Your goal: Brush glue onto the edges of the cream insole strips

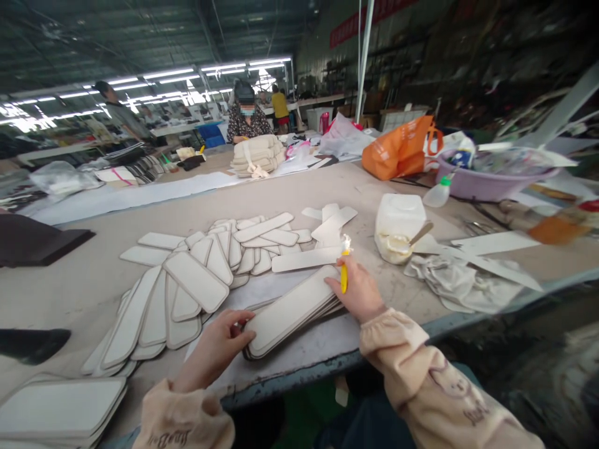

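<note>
A stack of long white panels (pixel 292 308) with rounded corners and darker edges lies near the table's front edge. My left hand (pixel 219 340) pinches the stack's left end between thumb and fingers; I cannot tell how many panels it grips. In my right hand (pixel 359 288) is a small yellow-handled brush (pixel 345 274), held upright with its whitish head above the fingers. That hand's fingers also touch the stack's right end. Behind the stack lies a thin white strip (pixel 304 259). Many similar panels (pixel 196 280) are fanned out in overlapping rows to the left.
A cut-open white jug (pixel 397 227) with pale paste and a stick stands right of my right hand. Beside it lies a crumpled cloth (pixel 463 284). Farther back are an orange bag (pixel 397 149) and a purple basin (pixel 500 178). A co-worker (pixel 248 115) sits opposite behind a bundle (pixel 257 154).
</note>
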Motion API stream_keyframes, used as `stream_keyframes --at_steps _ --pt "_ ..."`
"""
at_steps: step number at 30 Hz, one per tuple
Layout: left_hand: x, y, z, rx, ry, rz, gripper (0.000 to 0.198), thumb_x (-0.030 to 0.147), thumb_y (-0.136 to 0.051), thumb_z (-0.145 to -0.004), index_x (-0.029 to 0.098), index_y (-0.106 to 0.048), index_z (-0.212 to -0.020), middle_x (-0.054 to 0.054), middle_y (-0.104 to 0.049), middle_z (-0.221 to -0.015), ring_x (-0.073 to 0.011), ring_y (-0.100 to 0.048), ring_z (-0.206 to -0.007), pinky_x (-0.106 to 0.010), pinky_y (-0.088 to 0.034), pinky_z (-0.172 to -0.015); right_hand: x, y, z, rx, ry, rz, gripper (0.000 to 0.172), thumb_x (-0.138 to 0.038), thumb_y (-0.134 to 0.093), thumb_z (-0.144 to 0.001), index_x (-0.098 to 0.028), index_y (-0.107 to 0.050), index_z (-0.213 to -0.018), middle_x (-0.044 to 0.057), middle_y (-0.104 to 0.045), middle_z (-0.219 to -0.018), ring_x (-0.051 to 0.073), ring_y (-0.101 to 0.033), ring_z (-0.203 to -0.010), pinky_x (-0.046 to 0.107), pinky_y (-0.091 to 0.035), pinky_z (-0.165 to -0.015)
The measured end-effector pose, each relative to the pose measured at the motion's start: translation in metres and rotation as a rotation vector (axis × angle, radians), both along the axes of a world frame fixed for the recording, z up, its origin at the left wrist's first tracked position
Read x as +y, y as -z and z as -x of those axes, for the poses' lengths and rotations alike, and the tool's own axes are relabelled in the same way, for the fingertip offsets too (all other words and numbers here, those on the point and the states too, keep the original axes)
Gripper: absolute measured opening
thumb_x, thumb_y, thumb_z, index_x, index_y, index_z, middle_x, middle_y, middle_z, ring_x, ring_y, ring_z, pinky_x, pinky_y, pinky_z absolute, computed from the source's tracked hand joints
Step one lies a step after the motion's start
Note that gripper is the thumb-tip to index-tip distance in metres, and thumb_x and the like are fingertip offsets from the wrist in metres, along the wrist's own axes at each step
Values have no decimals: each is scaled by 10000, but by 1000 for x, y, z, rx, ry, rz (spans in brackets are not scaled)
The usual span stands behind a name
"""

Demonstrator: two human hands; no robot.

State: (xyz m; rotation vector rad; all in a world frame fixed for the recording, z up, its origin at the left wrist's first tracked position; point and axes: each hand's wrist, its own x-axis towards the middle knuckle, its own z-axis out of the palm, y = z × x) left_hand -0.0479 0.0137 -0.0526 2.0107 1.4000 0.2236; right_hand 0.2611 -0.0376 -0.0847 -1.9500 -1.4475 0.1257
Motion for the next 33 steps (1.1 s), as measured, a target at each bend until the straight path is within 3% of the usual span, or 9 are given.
stream_keyframes --at_steps 3,15,18,21,23,26,29,33 --pt "0 0 -1 -4 -1 9 378 395 -599 -750 192 -683 -1057 -28 -602 -921 -168 -572 -706 -307 -455 -702 3 2 -9 142 56 24 255 -348 -643 -771 -273 -495 -965 13 -697 -871 258 -676 -774 401 -510 -732" --pt "-7 -14 -7 51 15 -31 388 307 -590 -727 188 -683 -1084 -43 -621 -952 -170 -573 -734 -313 -460 -732 1 -1 -3 283 -98 -205 238 -312 -619 -794 -269 -496 -993 18 -695 -1005 242 -677 -897 401 -515 -825" --pt "-6 -19 -4 -18 53 -31 440 312 -611 -738 191 -661 -1158 -82 -629 -1127 -210 -608 -927 -325 -476 -827 2 -7 3 505 -127 -321 294 -336 -666 -773 -268 -464 -976 23 -687 -999 211 -678 -841 376 -536 -781" --pt "-1 -26 -7 -201 33 14 517 397 -619 -779 204 -603 -1257 -98 -561 -1342 -252 -525 -1214 -349 -449 -969 5 -19 9 742 -162 -420 401 -343 -728 -715 -271 -415 -955 22 -679 -977 197 -678 -833 363 -547 -761" --pt "4 -30 -16 -331 4 85 573 461 -611 -795 185 -570 -1295 -110 -541 -1385 -260 -483 -1283 -372 -419 -1028 6 -29 12 841 -196 -478 447 -324 -755 -685 -275 -397 -949 15 -675 -953 197 -679 -876 371 -544 -798" --pt "13 -36 -35 -465 63 217 554 486 -594 -807 154 -603 -1250 -115 -616 -1296 -262 -550 -1211 -369 -441 -1006 6 -44 12 914 -210 -538 490 -299 -777 -660 -282 -379 -944 5 -679 -938 199 -679 -911 382 -537 -835" --pt "15 -40 -48 -398 168 250 403 475 -594 -795 157 -713 -1013 -64 -720 -999 -243 -645 -957 -325 -511 -821 7 -52 9 928 -209 -560 502 -309 -780 -655 -283 -363 -933 5 -686 -945 203 -678 -934 392 -539 -843" --pt "8 -39 -48 -262 73 222 368 501 -577 -771 160 -713 -794 -13 -663 -699 -187 -600 -676 -260 -444 -564 8 -53 4 966 -205 -551 479 -323 -775 -663 -276 -372 -918 -5 -695 -933 181 -682 -876 340 -559 -761"
